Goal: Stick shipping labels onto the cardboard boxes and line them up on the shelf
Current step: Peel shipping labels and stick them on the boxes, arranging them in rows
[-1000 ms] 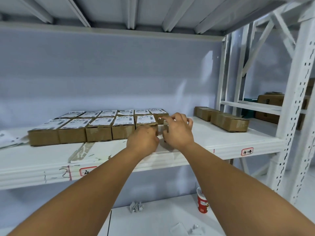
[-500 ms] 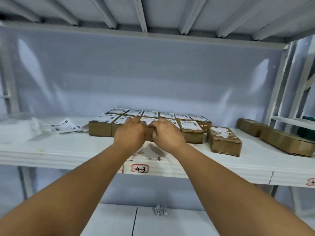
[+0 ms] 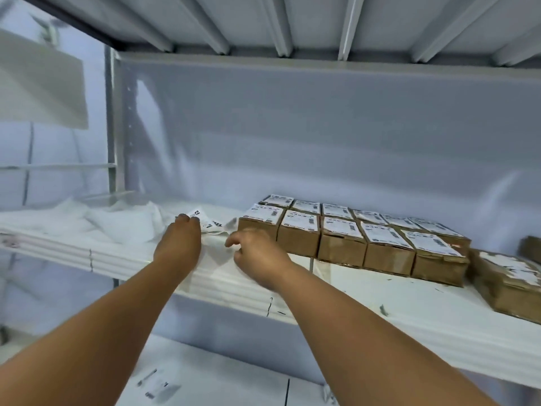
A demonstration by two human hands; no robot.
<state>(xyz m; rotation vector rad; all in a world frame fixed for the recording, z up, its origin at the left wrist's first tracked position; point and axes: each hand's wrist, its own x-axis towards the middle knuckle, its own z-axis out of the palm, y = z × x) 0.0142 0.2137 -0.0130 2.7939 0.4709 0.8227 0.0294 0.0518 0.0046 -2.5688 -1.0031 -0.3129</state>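
Fingers (image 3: 187, 220) of the left hand (image 3: 178, 244) are touching crumpled white printed shipping labels (image 3: 210, 224) on the white metal shelf (image 3: 424, 317), grip unclear; the right hand (image 3: 259, 256) is hovering loosely curled, empty, beside two rows of labelled brown cardboard boxes (image 3: 341, 251).

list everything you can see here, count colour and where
labelled boxes: eleven, brown with white labels, two rows on the shelf
box with torn label: one, brown, right of the rows
further box: one, brown, cut off at right edge
loose labels: small pile, white with black print, left of the rows
crumpled sheeting: white, shelf's left end
shelf: one, white
paper scraps: few, white, lower level
left hand: fingertips on loose labels
right hand: loosely curled, beside them
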